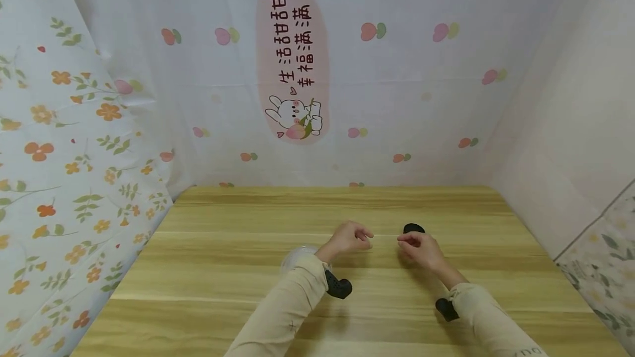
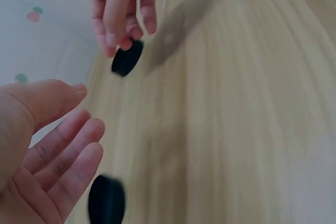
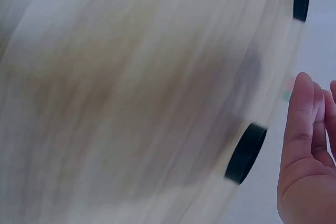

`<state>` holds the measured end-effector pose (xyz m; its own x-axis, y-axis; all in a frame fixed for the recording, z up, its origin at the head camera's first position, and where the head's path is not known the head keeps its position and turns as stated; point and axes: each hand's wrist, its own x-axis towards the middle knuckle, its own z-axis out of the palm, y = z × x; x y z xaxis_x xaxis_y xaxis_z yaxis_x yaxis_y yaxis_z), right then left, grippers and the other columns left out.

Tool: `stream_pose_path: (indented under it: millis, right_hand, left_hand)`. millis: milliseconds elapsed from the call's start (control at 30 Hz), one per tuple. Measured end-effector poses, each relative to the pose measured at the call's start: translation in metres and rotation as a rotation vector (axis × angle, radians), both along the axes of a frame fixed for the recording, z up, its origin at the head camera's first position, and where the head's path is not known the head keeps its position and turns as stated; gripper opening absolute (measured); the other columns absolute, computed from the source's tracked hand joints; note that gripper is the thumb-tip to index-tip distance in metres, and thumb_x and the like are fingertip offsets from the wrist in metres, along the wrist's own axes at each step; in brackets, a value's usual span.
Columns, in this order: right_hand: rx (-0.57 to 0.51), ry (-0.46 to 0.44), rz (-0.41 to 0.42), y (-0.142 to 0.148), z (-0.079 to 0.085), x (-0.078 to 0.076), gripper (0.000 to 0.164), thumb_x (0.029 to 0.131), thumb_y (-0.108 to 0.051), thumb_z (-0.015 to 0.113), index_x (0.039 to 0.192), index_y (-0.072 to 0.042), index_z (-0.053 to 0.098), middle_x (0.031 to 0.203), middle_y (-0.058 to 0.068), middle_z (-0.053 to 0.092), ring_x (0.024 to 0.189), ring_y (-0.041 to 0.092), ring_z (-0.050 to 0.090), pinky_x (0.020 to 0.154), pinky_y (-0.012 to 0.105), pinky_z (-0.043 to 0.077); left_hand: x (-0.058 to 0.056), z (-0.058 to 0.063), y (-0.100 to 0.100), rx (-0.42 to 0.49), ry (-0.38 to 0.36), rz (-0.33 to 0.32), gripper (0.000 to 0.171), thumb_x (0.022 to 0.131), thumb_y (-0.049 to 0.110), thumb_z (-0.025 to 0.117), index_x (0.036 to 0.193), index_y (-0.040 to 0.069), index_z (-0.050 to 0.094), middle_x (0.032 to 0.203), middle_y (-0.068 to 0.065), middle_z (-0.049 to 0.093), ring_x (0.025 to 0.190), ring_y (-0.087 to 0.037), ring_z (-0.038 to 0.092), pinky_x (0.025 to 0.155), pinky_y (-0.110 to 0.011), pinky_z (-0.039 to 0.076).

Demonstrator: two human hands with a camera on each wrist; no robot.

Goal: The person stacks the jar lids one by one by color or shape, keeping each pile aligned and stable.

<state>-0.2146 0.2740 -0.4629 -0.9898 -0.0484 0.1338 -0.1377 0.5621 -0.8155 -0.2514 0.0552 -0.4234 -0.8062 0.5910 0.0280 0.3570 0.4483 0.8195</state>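
My left hand hovers over the wooden table with thumb and fingers apart and nothing between them. In the left wrist view, a short black round cap sits just past its fingertips; the hand hides this cap in the head view. My right hand is a little to the right, fingers relaxed and bent down. Just beyond it lies a second black cap, overlapped by the fingertips in the left wrist view. The right wrist view shows that cap apart from the straight fingers.
A clear round plastic piece lies on the table, partly covered by my left forearm. Black wrist cameras hang below both sleeves. A printed cloth rises behind the table's far edge, with more cloth at left and right.
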Motion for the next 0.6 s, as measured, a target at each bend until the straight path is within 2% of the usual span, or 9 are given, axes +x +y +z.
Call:
stream_pose_path:
  millis: [67,167,333,433,600]
  right_hand:
    - [0.001,-0.015,-0.020,0.005,-0.001,0.000,0.020,0.084,-0.006,0.058,0.096,0.011,0.061,0.080,0.016,0.062,0.063,0.021,0.058,0.053,0.023,0.047]
    - [0.011,-0.026,-0.061,0.015,-0.001,0.000,0.020,0.085,-0.006,0.057,0.096,0.010,0.061,0.078,0.016,0.062,0.062,0.020,0.057,0.052,0.024,0.047]
    - [0.036,-0.026,-0.099,0.032,0.002,0.000,0.022,0.086,-0.006,0.054,0.100,0.011,0.058,0.081,0.018,0.061,0.062,0.022,0.057,0.053,0.027,0.049]
    - [0.046,-0.037,-0.130,0.039,0.004,-0.001,0.025,0.087,-0.007,0.053,0.103,0.011,0.057,0.088,0.020,0.060,0.070,0.024,0.058,0.056,0.026,0.049]
    - [0.055,-0.056,-0.186,0.047,0.001,-0.008,0.030,0.088,-0.010,0.051,0.109,0.012,0.054,0.094,0.022,0.057,0.079,0.027,0.058,0.058,0.023,0.048]
  left_hand:
    - [0.002,-0.004,0.009,-0.004,0.002,0.005,0.023,0.079,0.007,0.064,0.100,-0.003,0.064,0.082,-0.008,0.063,0.076,-0.016,0.057,0.065,-0.022,0.045]
    - [0.005,-0.012,0.024,0.011,-0.042,0.022,0.025,0.081,0.011,0.063,0.102,0.000,0.063,0.083,-0.004,0.062,0.075,-0.014,0.056,0.063,-0.022,0.045]
    - [0.008,-0.031,0.044,0.096,-0.107,0.047,0.028,0.079,0.012,0.064,0.104,-0.002,0.061,0.083,-0.001,0.059,0.072,-0.009,0.055,0.058,-0.019,0.045]
    - [0.010,-0.036,0.053,0.127,-0.143,0.088,0.030,0.079,0.012,0.064,0.106,-0.002,0.060,0.084,-0.001,0.059,0.074,-0.009,0.054,0.059,-0.019,0.044]
    - [0.015,-0.040,0.068,0.212,-0.211,0.199,0.031,0.079,0.012,0.065,0.106,-0.001,0.059,0.085,-0.002,0.057,0.072,-0.011,0.054,0.057,-0.022,0.046]
